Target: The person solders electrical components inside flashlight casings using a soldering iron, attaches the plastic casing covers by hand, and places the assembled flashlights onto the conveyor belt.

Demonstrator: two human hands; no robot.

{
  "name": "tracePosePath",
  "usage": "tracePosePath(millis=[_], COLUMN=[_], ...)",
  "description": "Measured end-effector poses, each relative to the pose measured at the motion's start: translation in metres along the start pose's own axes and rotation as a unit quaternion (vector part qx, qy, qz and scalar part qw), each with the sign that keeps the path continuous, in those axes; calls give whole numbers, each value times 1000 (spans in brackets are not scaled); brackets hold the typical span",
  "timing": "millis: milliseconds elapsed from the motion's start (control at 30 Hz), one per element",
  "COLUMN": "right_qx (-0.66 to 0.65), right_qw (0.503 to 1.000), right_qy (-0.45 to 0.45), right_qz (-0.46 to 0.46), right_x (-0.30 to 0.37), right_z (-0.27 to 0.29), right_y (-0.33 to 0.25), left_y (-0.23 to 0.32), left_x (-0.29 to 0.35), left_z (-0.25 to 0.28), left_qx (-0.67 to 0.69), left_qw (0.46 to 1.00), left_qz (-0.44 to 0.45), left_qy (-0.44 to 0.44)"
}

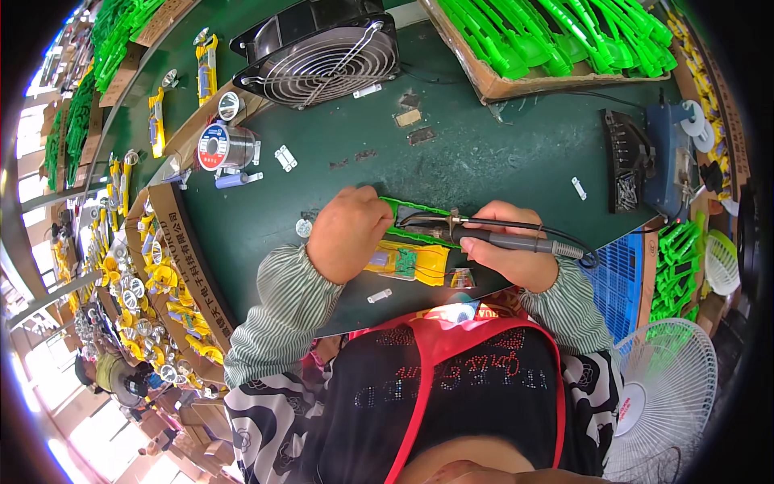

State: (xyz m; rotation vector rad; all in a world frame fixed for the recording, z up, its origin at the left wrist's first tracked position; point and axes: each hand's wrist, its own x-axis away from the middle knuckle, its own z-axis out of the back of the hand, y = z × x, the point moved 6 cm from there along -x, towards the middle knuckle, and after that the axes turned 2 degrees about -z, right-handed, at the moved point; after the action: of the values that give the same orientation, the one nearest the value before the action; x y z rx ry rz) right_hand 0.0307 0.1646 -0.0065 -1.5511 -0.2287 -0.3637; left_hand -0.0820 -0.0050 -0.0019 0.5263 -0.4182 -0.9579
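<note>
My green tabletop (492, 149) carries, at its far edge toward the right corner, a cardboard box (481, 87) heaped with green plastic parts (556, 36); left of it, along the same edge, stands a black fan (322, 60) with a wire grille. A blue machine (667, 165) stands at the right edge. My left hand (351, 232), fingers drawn together, holds the left end of a green frame; my right hand (516, 256) is closed around the grey handle of a soldering iron (520, 242), whose front end reaches over that frame. I cannot tell whether the tip touches anything. A yellow lamp body (433, 262) with a small circuit board (405, 260) lies by the near edge, partly behind my left hand. The green frame (421, 236) is held just beyond it, between my hands. Toward the left edge stands a spool of wire (236, 147), with a purple battery (233, 181) just nearer me. A shiny cup (304, 228) lies just left of my left hand; a small white piece (380, 296) lies by the near edge.
</note>
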Motion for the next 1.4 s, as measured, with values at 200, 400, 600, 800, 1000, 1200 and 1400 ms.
tracePosePath(millis=[200,400,600,800,1000,1200,1400], right_qx=[-6,-4,21,-35,-32,-20,-25], right_qw=[1000,1000,1000,999,998,998,997], right_qy=[-11,-5,2,0,47,56,63], right_qz=[-18,1,16,-22,25,20,30], right_x=[-3,-3,-3,-1,10,22,28], right_z=[-1,-1,-2,0,21,28,32], right_y=[3,4,1,5,0,-4,0], left_y=[1,2,4,5,4,7,4], left_x=[-1,-3,-2,-2,-3,-4,-3], left_z=[-1,-4,-5,-5,-7,-5,-5], left_qx=[-29,-68,-113,-125,-123,-129,-113], left_qw=[999,997,992,991,991,990,993], left_qz=[-9,-10,-24,-21,-17,-25,-6], left_qy=[-11,-45,-44,-48,-49,-61,-45])
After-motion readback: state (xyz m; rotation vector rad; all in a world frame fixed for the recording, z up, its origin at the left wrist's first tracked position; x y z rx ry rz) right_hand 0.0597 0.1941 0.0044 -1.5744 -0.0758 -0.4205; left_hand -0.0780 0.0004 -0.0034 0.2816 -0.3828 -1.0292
